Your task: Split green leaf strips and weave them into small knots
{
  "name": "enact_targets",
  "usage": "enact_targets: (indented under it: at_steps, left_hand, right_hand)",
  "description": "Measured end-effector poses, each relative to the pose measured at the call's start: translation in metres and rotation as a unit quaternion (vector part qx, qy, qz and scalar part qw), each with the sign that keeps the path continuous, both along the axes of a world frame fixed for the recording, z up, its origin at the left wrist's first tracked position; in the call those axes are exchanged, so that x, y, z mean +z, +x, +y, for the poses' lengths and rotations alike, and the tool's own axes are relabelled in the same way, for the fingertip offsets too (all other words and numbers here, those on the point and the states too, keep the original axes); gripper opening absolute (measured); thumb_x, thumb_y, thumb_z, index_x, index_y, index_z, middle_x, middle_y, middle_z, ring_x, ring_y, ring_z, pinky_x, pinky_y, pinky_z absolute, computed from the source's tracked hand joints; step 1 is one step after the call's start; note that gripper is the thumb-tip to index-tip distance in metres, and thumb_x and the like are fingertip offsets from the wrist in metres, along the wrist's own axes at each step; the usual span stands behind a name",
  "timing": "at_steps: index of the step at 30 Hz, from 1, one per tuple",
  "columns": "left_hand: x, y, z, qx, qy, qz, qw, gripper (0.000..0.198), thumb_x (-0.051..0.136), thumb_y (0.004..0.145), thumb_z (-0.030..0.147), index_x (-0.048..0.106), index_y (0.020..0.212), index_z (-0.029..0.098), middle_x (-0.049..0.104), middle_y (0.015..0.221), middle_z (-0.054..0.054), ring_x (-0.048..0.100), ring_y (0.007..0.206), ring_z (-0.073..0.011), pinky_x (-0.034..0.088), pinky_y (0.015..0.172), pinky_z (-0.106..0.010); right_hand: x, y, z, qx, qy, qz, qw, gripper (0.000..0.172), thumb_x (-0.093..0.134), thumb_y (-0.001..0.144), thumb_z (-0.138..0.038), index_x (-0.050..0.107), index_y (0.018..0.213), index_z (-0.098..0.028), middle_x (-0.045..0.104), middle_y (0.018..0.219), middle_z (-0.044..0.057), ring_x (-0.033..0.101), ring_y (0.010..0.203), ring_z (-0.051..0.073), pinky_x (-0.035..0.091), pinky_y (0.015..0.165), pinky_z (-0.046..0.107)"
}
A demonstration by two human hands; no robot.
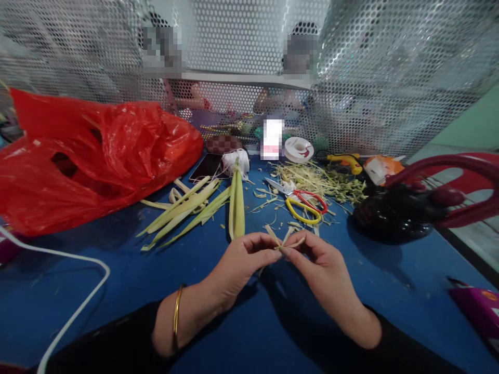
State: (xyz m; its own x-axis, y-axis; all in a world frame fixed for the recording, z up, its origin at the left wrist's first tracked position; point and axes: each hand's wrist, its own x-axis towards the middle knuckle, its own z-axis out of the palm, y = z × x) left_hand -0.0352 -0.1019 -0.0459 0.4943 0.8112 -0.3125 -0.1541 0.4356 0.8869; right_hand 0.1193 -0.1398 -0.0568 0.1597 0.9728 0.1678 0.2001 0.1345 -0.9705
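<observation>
My left hand (249, 259) and my right hand (317, 265) meet above the blue table. Both pinch a small piece made of pale leaf strips (286, 240), whose ends stick out between the fingertips. Its lower part is hidden by my thumbs. Just beyond my left fingers lies a long folded green leaf (236, 208). Further left is a loose bundle of pale green leaf strips (183, 208). Scissors (304, 204) with red and yellow handles rest beyond my right hand, their blades pointing away to the left.
A red plastic bag (105, 156) fills the left side, with a white cable (78, 254) nearer me. At the back are white thread (236, 162), a ribbon spool (299, 149) and leaf scraps (312, 179). A dark glossy pot-shaped object (393, 215) stands right. Two people sit behind the perforated screen (241, 36).
</observation>
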Motion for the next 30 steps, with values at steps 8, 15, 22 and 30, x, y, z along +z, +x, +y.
enact_targets:
  at_steps: [8, 15, 22, 30]
  left_hand:
    - [0.002, 0.003, -0.002, 0.011, -0.001, -0.026, 1.000, 0.011, 0.075, 0.072, 0.023, 0.071, 0.078, 0.015, 0.071, 0.074, -0.002, 0.063, 0.075, -0.0130, 0.045, 0.078, -0.024]
    - [-0.003, 0.003, -0.003, 0.023, -0.026, -0.021, 0.999, 0.013, 0.076, 0.071, 0.025, 0.071, 0.074, 0.014, 0.070, 0.071, -0.002, 0.063, 0.070, -0.0111, 0.046, 0.074, -0.021]
    - [-0.006, 0.003, 0.001, 0.079, -0.096, -0.010, 0.992, 0.018, 0.078, 0.067, 0.027, 0.067, 0.074, 0.015, 0.066, 0.067, 0.002, 0.060, 0.059, -0.0079, 0.042, 0.060, -0.018]
    - [-0.009, 0.001, 0.002, 0.094, -0.106, -0.023, 0.990, 0.018, 0.079, 0.065, 0.025, 0.067, 0.074, 0.015, 0.068, 0.071, -0.001, 0.057, 0.055, -0.0057, 0.041, 0.055, -0.016]
  right_hand:
    - [0.001, -0.004, 0.002, 0.018, -0.088, 0.133, 0.987, 0.019, 0.071, 0.074, -0.036, 0.061, 0.074, -0.020, 0.059, 0.064, -0.002, 0.057, 0.061, 0.013, 0.050, 0.060, 0.027]
    - [-0.001, -0.004, 0.000, 0.024, -0.063, 0.072, 0.995, 0.017, 0.068, 0.077, -0.034, 0.061, 0.072, -0.019, 0.060, 0.065, -0.001, 0.056, 0.059, 0.013, 0.049, 0.056, 0.025]
    - [-0.004, -0.002, -0.006, 0.018, 0.002, -0.122, 0.992, 0.020, 0.060, 0.085, -0.028, 0.059, 0.067, -0.019, 0.057, 0.057, -0.002, 0.052, 0.053, 0.012, 0.042, 0.052, 0.023]
    - [-0.001, 0.001, -0.009, 0.066, 0.041, -0.157, 0.985, 0.021, 0.057, 0.087, -0.023, 0.059, 0.067, -0.019, 0.056, 0.061, -0.003, 0.052, 0.057, 0.012, 0.040, 0.056, 0.023]
